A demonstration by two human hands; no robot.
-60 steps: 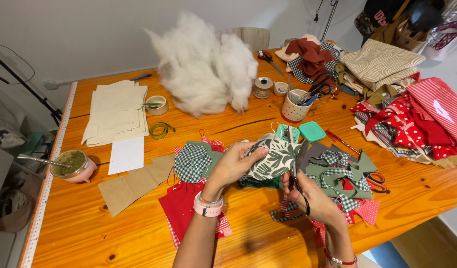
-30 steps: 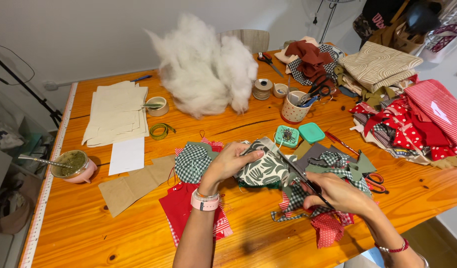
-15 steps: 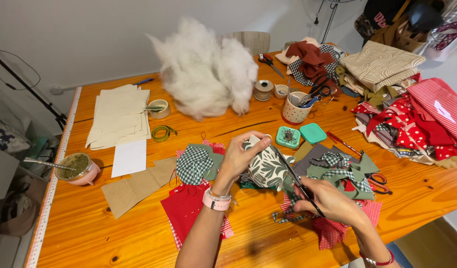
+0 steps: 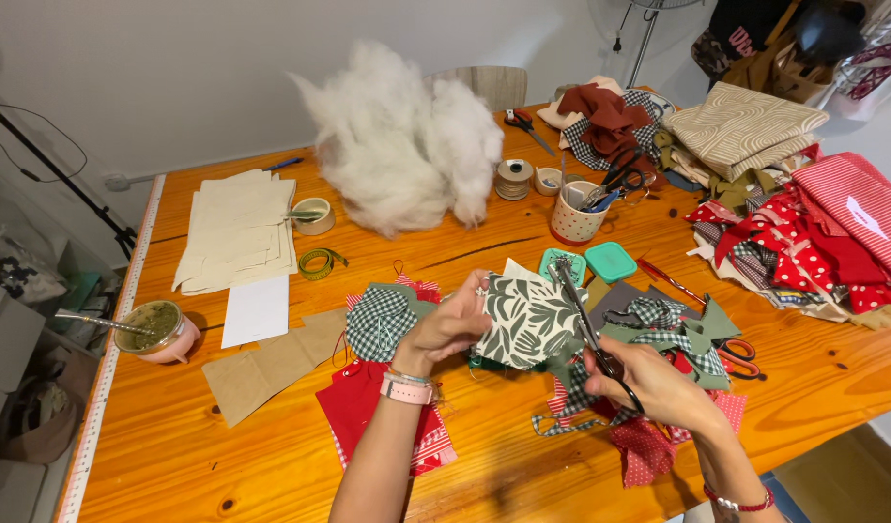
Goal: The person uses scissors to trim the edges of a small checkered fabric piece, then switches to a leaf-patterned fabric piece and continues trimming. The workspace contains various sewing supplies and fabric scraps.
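Note:
My left hand (image 4: 450,327) grips the left edge of a fabric piece with a green and cream leaf print (image 4: 525,322), holding it up over the wooden table (image 4: 223,455). My right hand (image 4: 659,383) holds a pair of dark scissors (image 4: 581,315) by the handles; the blades point up and away along the right edge of the leaf piece. Below both hands lie scattered fabric cut-outs: green gingham (image 4: 380,324), red pieces (image 4: 363,407) and plaid scraps (image 4: 659,324).
A large heap of white stuffing (image 4: 397,145) sits at the back centre. Paper patterns (image 4: 234,232), a tape measure (image 4: 320,261), a mug of tools (image 4: 576,218), a teal pin box (image 4: 610,261), folded fabrics (image 4: 814,223) and a pink bowl (image 4: 160,329) surround the work spot.
The leaf print piece has been turned and lifted a little in my left hand. My right hand has brought the scissors up along its right edge.

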